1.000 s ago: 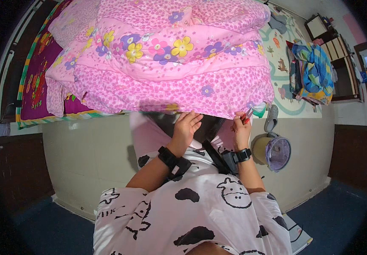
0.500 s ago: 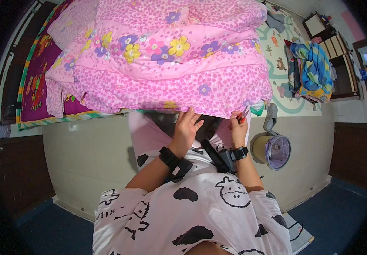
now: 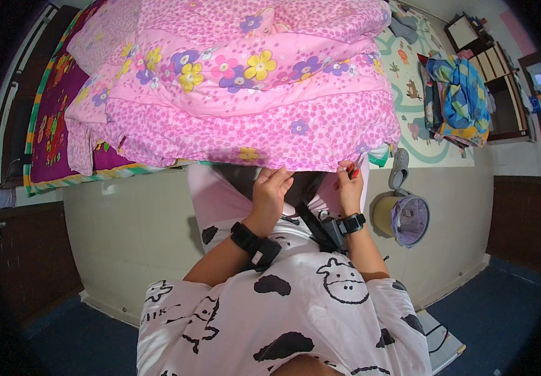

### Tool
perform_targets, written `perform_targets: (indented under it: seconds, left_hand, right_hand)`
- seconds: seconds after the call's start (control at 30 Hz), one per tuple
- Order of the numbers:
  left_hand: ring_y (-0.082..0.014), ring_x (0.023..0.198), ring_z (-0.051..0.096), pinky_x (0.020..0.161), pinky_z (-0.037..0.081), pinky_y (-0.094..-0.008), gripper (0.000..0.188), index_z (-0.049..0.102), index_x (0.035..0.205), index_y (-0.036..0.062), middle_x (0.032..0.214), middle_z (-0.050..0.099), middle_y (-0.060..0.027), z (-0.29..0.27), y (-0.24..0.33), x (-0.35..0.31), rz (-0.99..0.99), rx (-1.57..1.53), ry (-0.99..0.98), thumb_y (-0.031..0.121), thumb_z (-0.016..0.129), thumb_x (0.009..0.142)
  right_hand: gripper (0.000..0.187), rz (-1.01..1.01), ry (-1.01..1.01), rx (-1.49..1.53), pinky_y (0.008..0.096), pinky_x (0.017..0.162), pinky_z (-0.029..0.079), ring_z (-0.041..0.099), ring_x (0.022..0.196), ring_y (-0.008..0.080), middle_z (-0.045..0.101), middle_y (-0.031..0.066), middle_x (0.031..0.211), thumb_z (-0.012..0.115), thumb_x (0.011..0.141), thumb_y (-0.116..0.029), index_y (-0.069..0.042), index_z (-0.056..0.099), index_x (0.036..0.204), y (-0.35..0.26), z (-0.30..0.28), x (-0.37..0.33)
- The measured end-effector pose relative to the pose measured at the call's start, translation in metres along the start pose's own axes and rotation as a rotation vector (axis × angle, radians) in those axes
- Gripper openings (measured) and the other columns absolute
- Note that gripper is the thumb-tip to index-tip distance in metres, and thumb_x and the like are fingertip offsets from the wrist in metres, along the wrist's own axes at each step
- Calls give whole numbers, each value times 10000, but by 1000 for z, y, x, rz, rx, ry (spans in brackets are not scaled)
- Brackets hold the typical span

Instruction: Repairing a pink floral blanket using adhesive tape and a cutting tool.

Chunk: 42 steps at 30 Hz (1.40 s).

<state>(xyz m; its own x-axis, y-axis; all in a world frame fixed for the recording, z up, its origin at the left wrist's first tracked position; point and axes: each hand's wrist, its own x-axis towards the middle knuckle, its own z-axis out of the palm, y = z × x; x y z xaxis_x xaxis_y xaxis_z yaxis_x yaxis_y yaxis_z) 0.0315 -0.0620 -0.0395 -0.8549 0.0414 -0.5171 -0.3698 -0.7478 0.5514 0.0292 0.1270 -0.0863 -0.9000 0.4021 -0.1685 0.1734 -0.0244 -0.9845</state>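
Observation:
A pink floral quilt cover (image 3: pixel 220 106) lies bunched over the bed, its near edge hanging at my lap. Bent at that edge, my left hand (image 3: pixel 270 191) has thumb and fingers closed together on the hem; the exact pinch is partly hidden. My right hand (image 3: pixel 350 188), at the right end of the same edge, is closed around small red-handled scissors (image 3: pixel 354 173) with a shiny metal tip pointing up and away. Most of the scissors is hidden by the fingers. The right fingertips are close against the cloth.
To the right of my legs stand a bin (image 3: pixel 388 214) with a purple liner and a grey clog (image 3: pixel 399 169). Folded blankets (image 3: pixel 462 100) are stacked farther right on a patterned mat (image 3: pixel 418 125). A purple floral bedsheet (image 3: pixel 54 119) shows at left.
My left hand has drawn slightly nearer and its fingers have come closer together. My right hand has shifted a little, still holding the scissors; their metal tip now shows less.

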Motion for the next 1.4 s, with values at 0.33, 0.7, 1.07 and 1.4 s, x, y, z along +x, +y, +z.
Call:
perform_targets:
  seconds: [0.33,0.7,1.07,1.4]
  left_hand:
    - [-186,929,549,826,413,-304,42,540,864,109,898,575,-30,6,14,-7,2,19,4,142,552,841]
    - [-189,933,550,839,423,-326,97,531,871,61,923,577,-78,-3,14,-4,38,-5,-152,133,467,881]
    - [-168,905,550,828,423,-308,122,525,893,35,920,575,-81,-3,17,-6,31,-7,-161,140,464,887]
    - [-163,882,561,813,436,-301,149,520,926,9,932,575,-97,-3,16,-5,44,11,-145,141,458,891]
  right_hand:
    - [198,80,-415,10,188,578,353,420,660,47,468,-14,779,482,883,-159,-25,442,1022,-77,35,-55]
    - [118,-10,-546,-168,174,611,332,391,697,30,453,-46,770,501,880,-148,-39,478,921,-63,62,-57]
    - [137,17,-547,-178,179,642,337,390,722,29,449,-50,788,507,881,-161,-33,485,925,-64,66,-57]
    - [242,-17,-513,-162,262,658,406,491,715,118,562,71,781,520,859,-223,-1,511,954,-55,65,-55]
